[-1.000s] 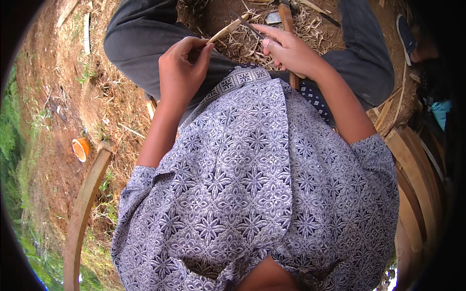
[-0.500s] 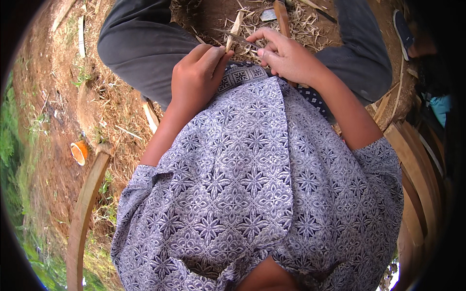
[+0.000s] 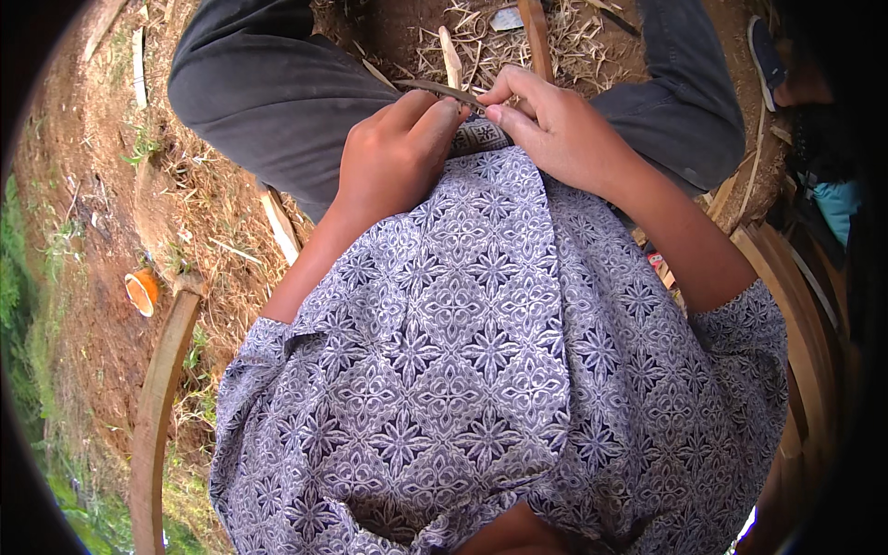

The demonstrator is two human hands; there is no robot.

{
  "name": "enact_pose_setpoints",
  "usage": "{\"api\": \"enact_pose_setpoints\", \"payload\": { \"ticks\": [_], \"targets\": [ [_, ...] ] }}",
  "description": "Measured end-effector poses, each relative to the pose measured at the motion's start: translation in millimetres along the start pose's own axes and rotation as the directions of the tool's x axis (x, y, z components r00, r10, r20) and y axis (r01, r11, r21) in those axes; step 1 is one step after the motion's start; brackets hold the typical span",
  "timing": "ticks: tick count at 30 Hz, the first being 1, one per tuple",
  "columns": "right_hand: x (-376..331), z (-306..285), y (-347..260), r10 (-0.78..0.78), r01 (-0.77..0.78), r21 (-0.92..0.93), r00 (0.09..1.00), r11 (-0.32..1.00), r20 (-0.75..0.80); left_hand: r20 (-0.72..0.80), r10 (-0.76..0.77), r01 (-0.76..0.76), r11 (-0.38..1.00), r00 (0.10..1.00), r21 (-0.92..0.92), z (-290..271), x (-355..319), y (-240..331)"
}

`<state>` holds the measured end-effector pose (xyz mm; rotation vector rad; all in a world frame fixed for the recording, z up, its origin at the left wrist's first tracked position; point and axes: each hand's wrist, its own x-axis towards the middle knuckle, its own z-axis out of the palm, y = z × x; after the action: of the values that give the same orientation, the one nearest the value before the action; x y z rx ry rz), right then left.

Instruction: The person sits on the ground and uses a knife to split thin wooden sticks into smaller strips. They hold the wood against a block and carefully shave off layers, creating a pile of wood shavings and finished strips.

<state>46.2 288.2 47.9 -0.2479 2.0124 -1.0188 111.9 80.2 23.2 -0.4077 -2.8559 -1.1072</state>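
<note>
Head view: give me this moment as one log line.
Left hand: holds wood strip | Right hand: holds knife | Knife: crosses strip, contact unclear | Ground: shavings between legs

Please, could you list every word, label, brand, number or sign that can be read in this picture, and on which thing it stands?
There are none that I can read.
The shirt shows only a floral pattern.
On the dark blade and pale wooden strip, no lettering is visible.
The small red thing near the right forearm is too small to judge.
</note>
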Motion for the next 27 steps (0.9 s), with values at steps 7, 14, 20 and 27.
{"api": "enact_pose_setpoints", "payload": {
  "ticks": [7, 14, 20, 27],
  "targets": [
    [10.7, 11.8, 35.5, -0.072, 0.072, -0.006, 0.990, 0.997, -0.120, 0.025, -0.010, 0.011, 1.000, 1.000, -0.019, 6.2, -0.6, 6.7],
    [41.1, 20.3, 59.1, 0.239, -0.229, 0.118, 0.968, 0.966, -0.074, 0.028, -0.019, 0.020, 0.999, 0.999, -0.035, 6.0, 9.5, 14.1],
    [10.8, 15.2, 42.9, 0.138, -0.119, 0.262, 0.989, 0.958, -0.057, 0.021, -0.089, 0.090, 0.996, 0.996, -0.026, 3.4, 5.5, 17.0],
    [-27.1, -3.2, 18.0, 0.139, -0.138, 0.210, 0.990, 0.968, 0.012, 0.068, -0.061, 0.068, 0.994, 0.996, -0.091, 6.5, 2.6, 20.3]
  ]
}}
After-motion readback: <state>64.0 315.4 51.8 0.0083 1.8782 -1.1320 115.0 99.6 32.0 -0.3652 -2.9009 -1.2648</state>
